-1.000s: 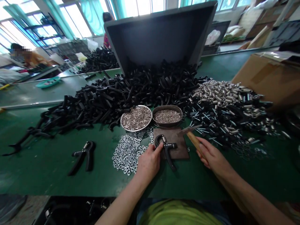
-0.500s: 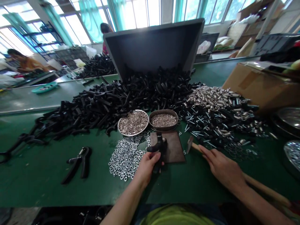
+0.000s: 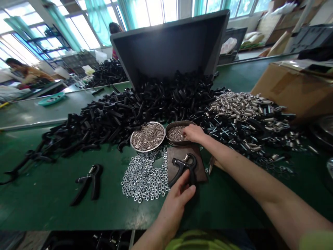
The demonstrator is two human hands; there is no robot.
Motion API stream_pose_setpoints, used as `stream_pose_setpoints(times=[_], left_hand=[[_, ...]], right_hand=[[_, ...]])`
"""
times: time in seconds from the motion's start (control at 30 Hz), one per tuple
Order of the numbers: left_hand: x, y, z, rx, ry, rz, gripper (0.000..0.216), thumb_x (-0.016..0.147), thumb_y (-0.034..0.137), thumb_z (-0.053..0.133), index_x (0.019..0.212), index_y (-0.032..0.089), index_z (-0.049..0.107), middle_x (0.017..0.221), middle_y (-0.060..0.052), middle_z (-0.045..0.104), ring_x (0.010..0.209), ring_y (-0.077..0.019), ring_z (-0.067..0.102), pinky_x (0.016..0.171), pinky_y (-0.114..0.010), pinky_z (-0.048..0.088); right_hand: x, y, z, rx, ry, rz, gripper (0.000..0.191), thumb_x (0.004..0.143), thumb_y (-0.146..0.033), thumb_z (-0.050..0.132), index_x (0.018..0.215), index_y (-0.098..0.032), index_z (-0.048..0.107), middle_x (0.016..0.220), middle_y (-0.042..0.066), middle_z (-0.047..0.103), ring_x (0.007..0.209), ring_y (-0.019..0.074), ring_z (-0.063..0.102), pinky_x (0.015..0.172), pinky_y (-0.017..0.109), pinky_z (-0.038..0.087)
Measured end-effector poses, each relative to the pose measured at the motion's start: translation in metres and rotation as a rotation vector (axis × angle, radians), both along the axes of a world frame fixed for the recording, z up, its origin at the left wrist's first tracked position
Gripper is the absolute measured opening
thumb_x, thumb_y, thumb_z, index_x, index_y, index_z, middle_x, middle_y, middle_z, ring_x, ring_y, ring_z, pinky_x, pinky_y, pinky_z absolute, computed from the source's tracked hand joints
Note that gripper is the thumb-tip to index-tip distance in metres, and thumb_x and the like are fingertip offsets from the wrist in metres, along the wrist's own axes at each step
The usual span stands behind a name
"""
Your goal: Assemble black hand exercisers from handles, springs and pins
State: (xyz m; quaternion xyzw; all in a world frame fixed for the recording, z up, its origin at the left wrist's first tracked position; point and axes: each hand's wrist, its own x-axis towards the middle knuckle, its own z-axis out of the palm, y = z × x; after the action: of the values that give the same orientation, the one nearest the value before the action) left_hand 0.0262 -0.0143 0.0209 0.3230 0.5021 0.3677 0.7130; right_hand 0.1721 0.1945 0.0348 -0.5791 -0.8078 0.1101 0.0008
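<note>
While picking from the oval tin (image 3: 179, 142) with the right hand (image 3: 194, 133), feel for a single tiny metal piece rather than scooping several. Note the right fingers bent down inside the rim, with tips hidden; pinching something or not, impossible to make out. See the left hand (image 3: 173, 205) loosely spread, thumb well away from forefinger, with a fingertip at the black hand grip (image 3: 191, 166) and no firm clasp evident. Find that grip lying on the dark square plate (image 3: 201, 173), with spring (image 3: 186, 158) toward the far side and handles toward the body. Probably best to steady a handle lightly, pressing enough to prevent rocking without squeezing the spring. Lift straight up past the tin wall to avoid spilling. Mind the hammer (image 3: 212, 165), just beside the plate's right edge and partly hidden by the right forearm (image 3: 239, 161). Avoid dragging loose metal rings (image 3: 144, 180) from the left onto the plate: likely to tilt the work.
</note>
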Motion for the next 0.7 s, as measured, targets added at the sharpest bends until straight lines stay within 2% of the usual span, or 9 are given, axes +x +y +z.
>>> stream_pose_setpoints(times=[0.1,0.17,0.27,0.33,0.4,0.5,0.6,0.7], left_hand=[[-0.016,0.019,0.008,0.223,0.197,-0.038,0.050,0.077,0.031,0.062,0.125,0.020,0.055,0.133,-0.008,0.053,0.122,-0.0223,0.049,0.102,-0.035,0.038],[-0.023,0.045,0.011,0.411,0.375,-0.046,0.039,0.080,0.030,0.057,0.117,0.019,0.059,0.123,-0.009,0.060,0.110,-0.0213,0.057,0.095,-0.035,0.044],[-0.024,0.099,0.012,0.713,0.760,-0.095,0.023,0.083,0.026,0.053,0.100,0.017,0.066,0.107,-0.008,0.065,0.100,-0.0193,0.059,0.089,-0.033,0.046],[-0.017,0.138,0.012,0.827,1.080,-0.207,0.020,0.084,0.024,0.052,0.094,0.017,0.068,0.099,-0.007,0.067,0.099,-0.0197,0.058,0.092,-0.034,0.043],[-0.006,0.175,0.009,0.832,1.280,-0.347,0.020,0.084,0.024,0.052,0.092,0.017,0.070,0.099,-0.009,0.068,0.101,-0.0226,0.058,0.094,-0.036,0.041],[0.010,0.213,0.003,0.768,1.335,-0.461,0.013,0.073,0.025,0.065,0.079,0.016,0.072,0.089,-0.013,0.069,0.095,-0.0278,0.061,0.086,-0.038,0.045],[0.019,0.229,-0.003,0.714,1.350,-0.528,0.015,0.060,0.023,0.075,0.072,0.015,0.071,0.085,-0.014,0.070,0.089,-0.0293,0.063,0.082,-0.036,0.047],[0.022,0.231,-0.008,0.693,1.345,-0.518,0.011,0.063,0.019,0.072,0.074,0.016,0.071,0.090,-0.014,0.070,0.092,-0.0286,0.063,0.084,-0.036,0.045]], right_hand=[[-0.006,0.012,-0.011,-0.080,-0.007,-0.005,0.027,0.085,-0.033,0.058,0.107,-0.017,0.060,0.108,0.008,0.061,0.094,0.0194,0.059,0.079,0.037,0.050],[-0.004,0.011,-0.016,-0.088,0.009,-0.018,0.030,0.089,-0.035,0.053,0.113,-0.017,0.056,0.114,0.007,0.058,0.095,0.0181,0.059,0.081,0.040,0.050],[0.004,0.007,-0.018,-0.055,0.063,-0.051,0.020,0.087,-0.031,0.054,0.099,-0.017,0.062,0.102,0.008,0.064,0.094,0.0196,0.059,0.082,0.035,0.047],[0.008,0.005,-0.018,-0.013,0.119,-0.074,0.017,0.086,-0.026,0.051,0.093,-0.017,0.064,0.096,0.009,0.066,0.094,0.0212,0.060,0.081,0.032,0.043],[0.010,0.004,-0.017,0.034,0.183,-0.101,0.020,0.086,-0.023,0.046,0.092,-0.017,0.063,0.095,0.010,0.067,0.093,0.0223,0.060,0.080,0.032,0.041],[0.011,0.004,-0.014,0.093,0.293,-0.152,0.022,0.083,-0.020,0.042,0.088,-0.017,0.063,0.092,0.009,0.068,0.088,0.0217,0.060,0.077,0.031,0.040],[0.014,0.002,-0.012,0.128,0.424,-0.199,0.022,0.079,-0.017,0.040,0.086,-0.017,0.061,0.087,0.007,0.069,0.083,0.0194,0.060,0.075,0.028,0.041],[0.019,-0.006,-0.010,0.110,0.566,-0.213,0.022,0.080,-0.017,0.037,0.090,-0.017,0.056,0.080,0.005,0.069,0.071,0.0153,0.060,0.069,0.026,0.043]])
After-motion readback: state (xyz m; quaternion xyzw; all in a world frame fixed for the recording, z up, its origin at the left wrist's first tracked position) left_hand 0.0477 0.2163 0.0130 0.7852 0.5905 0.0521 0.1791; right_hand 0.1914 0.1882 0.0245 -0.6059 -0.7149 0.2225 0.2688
